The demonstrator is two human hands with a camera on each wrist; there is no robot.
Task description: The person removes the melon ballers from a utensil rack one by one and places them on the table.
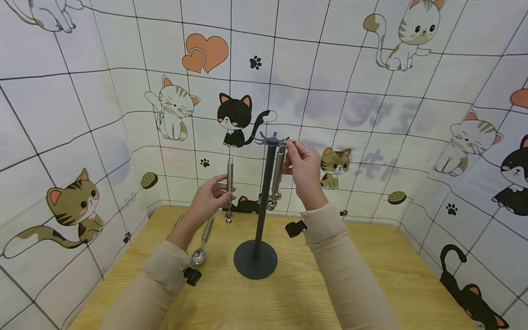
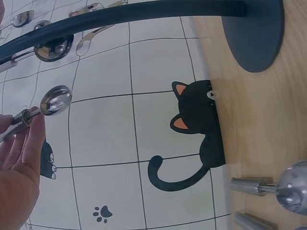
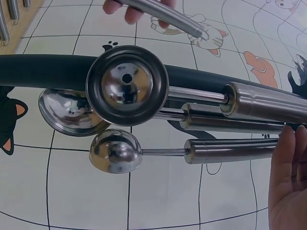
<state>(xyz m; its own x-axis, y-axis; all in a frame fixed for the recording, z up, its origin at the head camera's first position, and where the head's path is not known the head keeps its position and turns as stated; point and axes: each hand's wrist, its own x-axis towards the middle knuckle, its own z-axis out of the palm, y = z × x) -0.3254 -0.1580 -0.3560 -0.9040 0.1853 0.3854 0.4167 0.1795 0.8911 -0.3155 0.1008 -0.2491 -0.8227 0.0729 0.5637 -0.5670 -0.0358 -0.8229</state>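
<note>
Gripping a scoop (image 1: 230, 178), bowl (image 1: 228, 218) down, the left hand (image 1: 209, 196) is just left of the stand (image 1: 265, 197). The right hand (image 1: 304, 168), at the hooks (image 1: 272, 140), seems to pinch a hanging scoop (image 1: 278, 170) by its top, the grip partly hidden. Loose scoops (image 1: 199, 256) lie on the surface (image 1: 297, 288) left of the base (image 1: 255, 266).

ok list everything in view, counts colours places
table: one, tan, below
stand: one, grey, on table
held scoop: one, silver, beside stand
hanging scoops: three, silver, on stand
loose scoops: at least two, silver, on table
backdrop: one, white, printed, behind table
cats: many, mixed, backdrop
hearts: few, orange, backdrop
paws: several, black, backdrop
yarn balls: two, olive, backdrop
wrist devices: two, black, by sleeves
sleeves: two, beige, foreground
left hand: one, gripping held scoop
right hand: one, pinching at hanging scoops
</note>
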